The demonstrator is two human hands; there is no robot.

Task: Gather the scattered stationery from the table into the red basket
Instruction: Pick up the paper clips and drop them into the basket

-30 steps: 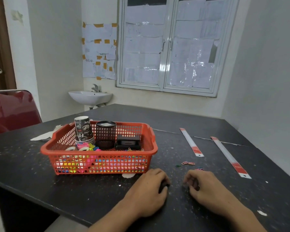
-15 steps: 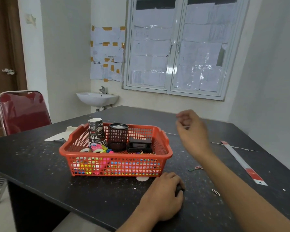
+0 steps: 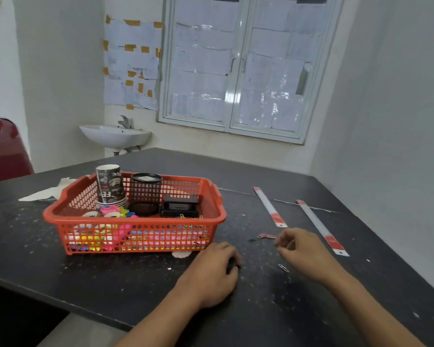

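Note:
The red basket (image 3: 133, 220) stands at the table's left-centre and holds paper cups (image 3: 109, 186), a black mesh pen holder (image 3: 145, 194), a black stapler (image 3: 179, 206), coloured tape rolls (image 3: 115, 211) and several paper clips. My left hand (image 3: 211, 274) rests on the table in front of the basket's right corner, fingers curled over a small black object (image 3: 233, 266) that is mostly hidden. My right hand (image 3: 303, 251) hovers low with loosely bent fingers and nothing visible in it, just right of the pink paper clips (image 3: 265, 236) and a green paper clip (image 3: 252, 239). A silver paper clip (image 3: 283, 267) lies below that hand.
Two white rulers with red ends (image 3: 269, 207) (image 3: 321, 227) lie on the dark table beyond my right hand. A torn white paper scrap (image 3: 48, 192) lies behind the basket's left end. A red chair (image 3: 5, 151) stands at the left, and a wall is close on the right.
My right hand, raised near the basket's right end half a second ago, has come back down beside the loose paper clips. The left hand stayed on the small black object.

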